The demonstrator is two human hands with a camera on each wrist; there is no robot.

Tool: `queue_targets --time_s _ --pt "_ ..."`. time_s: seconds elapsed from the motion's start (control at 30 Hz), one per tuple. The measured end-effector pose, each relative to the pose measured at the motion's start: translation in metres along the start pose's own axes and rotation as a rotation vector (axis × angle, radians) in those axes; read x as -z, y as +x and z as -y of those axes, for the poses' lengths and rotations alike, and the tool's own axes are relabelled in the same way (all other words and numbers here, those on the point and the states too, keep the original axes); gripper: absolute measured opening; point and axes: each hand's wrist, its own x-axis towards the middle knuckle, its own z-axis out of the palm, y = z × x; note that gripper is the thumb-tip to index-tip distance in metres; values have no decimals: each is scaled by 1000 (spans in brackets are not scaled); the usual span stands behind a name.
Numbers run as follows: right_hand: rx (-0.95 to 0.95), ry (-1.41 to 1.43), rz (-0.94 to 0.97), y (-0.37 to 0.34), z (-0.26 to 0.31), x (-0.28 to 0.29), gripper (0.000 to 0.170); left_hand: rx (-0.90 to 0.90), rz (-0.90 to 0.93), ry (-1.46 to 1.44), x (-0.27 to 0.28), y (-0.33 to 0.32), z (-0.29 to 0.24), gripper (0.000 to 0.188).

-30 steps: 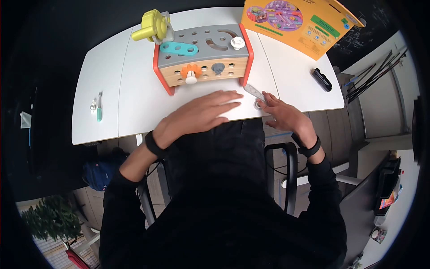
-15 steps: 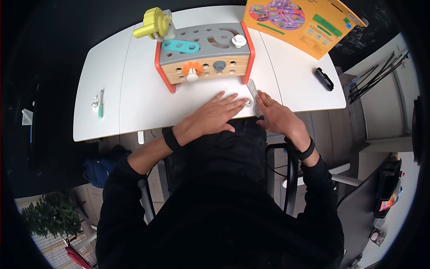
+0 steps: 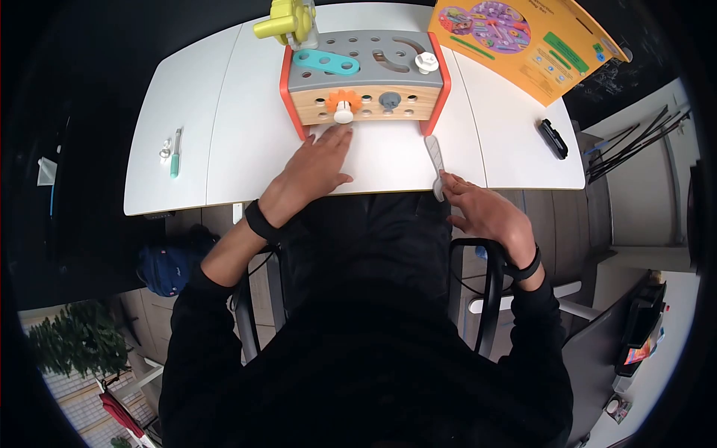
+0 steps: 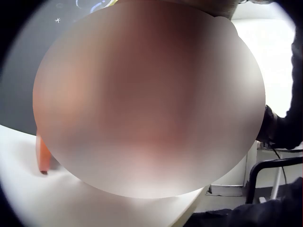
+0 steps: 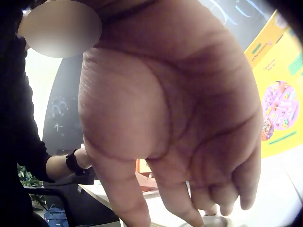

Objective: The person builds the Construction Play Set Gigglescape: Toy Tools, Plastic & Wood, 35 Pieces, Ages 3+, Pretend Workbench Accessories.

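A toy workbench [image 3: 366,104], with a grey top, wooden front and red side panels, stands on the white table. My left hand [image 3: 314,168] lies palm down before it, fingers extended, fingertips close to the front-left foot and below the white bolt [image 3: 343,113] in the orange gear [image 3: 332,102]. A grey toy wrench [image 3: 435,157] lies lengthwise at the table's front edge. My right hand [image 3: 489,213] is beside it with extended fingers, fingertips right at its near end. The right wrist view shows the right palm, holding nothing; the left wrist view is mostly blurred.
A teal-handled screwdriver [image 3: 175,160] and small white pieces [image 3: 165,149] lie at the left. A yellow-green toy part [image 3: 287,22] and teal strip [image 3: 326,62] sit on the workbench. An orange box [image 3: 523,45] and black object [image 3: 553,140] are at the right.
My left hand has moved left, away from the wrench, toward the workbench's front-left foot. The wrench has turned more lengthwise by my right hand. The small white ring between the hands no longer shows.
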Motion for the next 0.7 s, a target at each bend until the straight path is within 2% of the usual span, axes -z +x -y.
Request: queue_targets --time_s 0.07,0.13,0.2,0.3,0.33,0.4,0.43,0.57,0.63,0.67,0.7 --pt "21 -16 22 3 -3 2 46 -36 -20 -3 0 -1 -9 85" --pt "44 -32 45 4 -1 4 48 -285 -98 -152 -2 0 -19 85" --pt "75 44 99 5 5 9 48 -341 -58 -221 -3 6 -34 85" --pt "120 87 65 19 14 9 48 -529 37 -211 -15 15 -53 84" --pt "118 85 65 25 14 7 48 -530 35 -212 -17 16 -58 84" --pt "158 170 -6 39 10 2 51 -403 49 -201 -18 17 -64 83" --pt "147 166 13 44 9 4 51 -377 -1 -97 -17 18 -62 81" --pt "202 262 -58 43 -4 14 54 -292 -28 -27 -15 24 -41 80" --pt "71 186 -42 34 -11 26 45 -265 -59 -12 -18 28 -27 81" --pt "72 189 -39 32 -14 30 45 -242 -92 3 -19 29 -23 81" --pt "-50 139 28 30 -19 35 43 -211 -102 -5 -21 30 -19 81"
